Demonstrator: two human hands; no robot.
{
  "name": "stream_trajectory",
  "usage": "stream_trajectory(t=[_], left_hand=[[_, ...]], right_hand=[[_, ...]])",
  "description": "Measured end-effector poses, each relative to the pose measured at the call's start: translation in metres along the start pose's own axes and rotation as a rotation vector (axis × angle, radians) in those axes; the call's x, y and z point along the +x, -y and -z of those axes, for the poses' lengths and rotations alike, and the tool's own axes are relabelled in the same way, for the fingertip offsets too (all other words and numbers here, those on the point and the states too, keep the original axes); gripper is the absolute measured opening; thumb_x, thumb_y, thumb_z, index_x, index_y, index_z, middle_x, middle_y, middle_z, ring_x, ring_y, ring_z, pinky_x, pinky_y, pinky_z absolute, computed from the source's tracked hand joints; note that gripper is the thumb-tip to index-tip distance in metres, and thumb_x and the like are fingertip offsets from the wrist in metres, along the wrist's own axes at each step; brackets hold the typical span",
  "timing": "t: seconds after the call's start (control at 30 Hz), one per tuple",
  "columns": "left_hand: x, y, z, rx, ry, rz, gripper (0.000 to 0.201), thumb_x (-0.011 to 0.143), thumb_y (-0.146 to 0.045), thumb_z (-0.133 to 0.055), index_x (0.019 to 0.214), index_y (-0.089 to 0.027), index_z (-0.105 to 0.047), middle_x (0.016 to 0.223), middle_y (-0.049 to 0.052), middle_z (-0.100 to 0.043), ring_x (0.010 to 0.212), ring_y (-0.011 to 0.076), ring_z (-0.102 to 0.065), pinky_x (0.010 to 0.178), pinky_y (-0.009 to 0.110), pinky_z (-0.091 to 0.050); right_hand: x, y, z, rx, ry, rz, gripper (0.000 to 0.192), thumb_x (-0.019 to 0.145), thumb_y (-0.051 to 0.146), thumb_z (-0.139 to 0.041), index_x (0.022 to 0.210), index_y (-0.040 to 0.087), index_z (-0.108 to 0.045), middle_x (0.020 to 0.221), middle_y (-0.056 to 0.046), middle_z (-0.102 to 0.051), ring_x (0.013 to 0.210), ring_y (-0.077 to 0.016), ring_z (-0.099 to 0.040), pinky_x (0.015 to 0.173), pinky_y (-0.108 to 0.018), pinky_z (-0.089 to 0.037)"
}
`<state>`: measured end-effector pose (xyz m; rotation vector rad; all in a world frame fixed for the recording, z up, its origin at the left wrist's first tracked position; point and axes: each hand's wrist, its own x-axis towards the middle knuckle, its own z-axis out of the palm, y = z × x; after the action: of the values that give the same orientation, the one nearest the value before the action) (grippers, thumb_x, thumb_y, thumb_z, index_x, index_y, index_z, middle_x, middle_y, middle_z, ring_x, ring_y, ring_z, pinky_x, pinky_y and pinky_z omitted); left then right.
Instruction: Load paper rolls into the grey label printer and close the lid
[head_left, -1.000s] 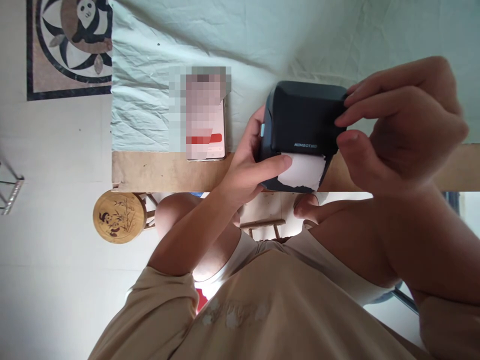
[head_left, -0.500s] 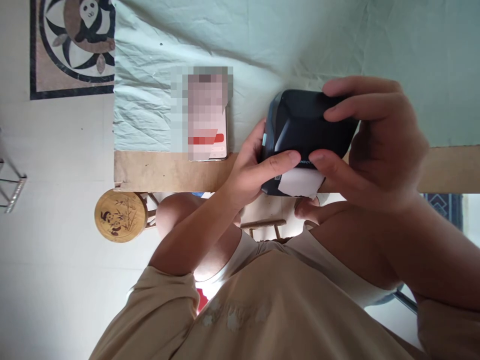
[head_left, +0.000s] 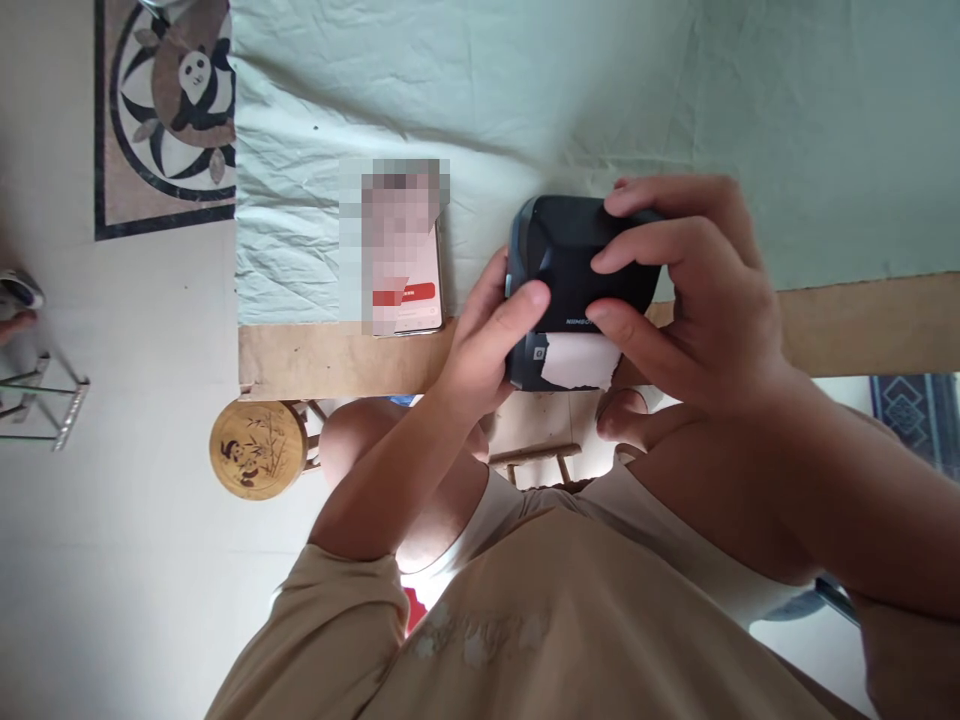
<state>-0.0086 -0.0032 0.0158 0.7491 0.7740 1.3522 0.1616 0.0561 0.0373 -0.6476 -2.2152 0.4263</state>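
Fingers [head_left: 637,255] of the right hand [head_left: 697,300] curl over the closed lid of the small black label printer [head_left: 577,270], while the left hand [head_left: 487,340] grips its other side at the table's [head_left: 337,360] near edge. A torn white label [head_left: 577,360] already protrudes, seemingly blank; the phone [head_left: 401,250] screen beside it is blurred.

We see a phone [head_left: 405,290] lying on a green cloth [head_left: 525,90]. A round stool [head_left: 257,449] with a panda stands by the table [head_left: 330,360]. A panda rug [head_left: 169,110] lies on the floor.
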Motion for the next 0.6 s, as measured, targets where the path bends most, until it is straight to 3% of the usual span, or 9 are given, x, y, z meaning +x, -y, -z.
stream_trajectory(t=[0.13, 0.23, 0.37, 0.6], left_hand=[[0.001, 0.005, -0.002, -0.007, -0.075, 0.023, 0.046, 0.092, -0.063, -0.041, 0.107, -0.026, -0.064, 0.115, 0.003, -0.069, 0.126, 0.0208, -0.059, 0.096, 0.03, -0.055], [0.003, 0.01, 0.001, -0.017, -0.177, 0.091, 0.052, 0.089, -0.069, -0.043, 0.105, -0.025, -0.066, 0.103, 0.004, -0.072, 0.125, 0.0237, -0.061, 0.097, 0.033, -0.056], [0.004, 0.012, 0.005, -0.026, -0.206, 0.145, 0.05, 0.088, -0.068, -0.046, 0.101, -0.024, -0.066, 0.099, 0.005, -0.072, 0.12, 0.0244, -0.064, 0.095, 0.034, -0.058], [0.007, 0.008, 0.003, -0.07, -0.216, 0.103, 0.039, 0.092, -0.057, -0.048, 0.097, -0.022, -0.066, 0.103, 0.004, -0.072, 0.123, 0.0232, -0.063, 0.096, 0.035, -0.059]], right_hand=[[-0.002, -0.004, 0.002, -0.031, -0.036, 0.081, 0.025, 0.083, 0.022, -0.062, 0.107, 0.022, -0.056, 0.124, -0.008, -0.059, 0.123, -0.0204, -0.059, 0.112, -0.044, -0.052], [-0.001, -0.006, 0.006, -0.099, -0.043, 0.12, 0.027, 0.081, 0.02, -0.062, 0.107, 0.019, -0.057, 0.122, -0.011, -0.062, 0.12, -0.0247, -0.062, 0.104, -0.047, -0.054], [0.001, -0.008, 0.01, -0.075, 0.035, 0.125, 0.035, 0.081, 0.022, -0.061, 0.115, 0.019, -0.055, 0.124, -0.013, -0.062, 0.11, -0.0192, -0.064, 0.088, -0.034, -0.057], [0.004, -0.009, 0.015, -0.053, 0.12, 0.188, 0.059, 0.077, 0.037, -0.069, 0.129, 0.018, -0.05, 0.133, -0.017, -0.055, 0.125, -0.0252, -0.057, 0.101, -0.041, -0.055]])
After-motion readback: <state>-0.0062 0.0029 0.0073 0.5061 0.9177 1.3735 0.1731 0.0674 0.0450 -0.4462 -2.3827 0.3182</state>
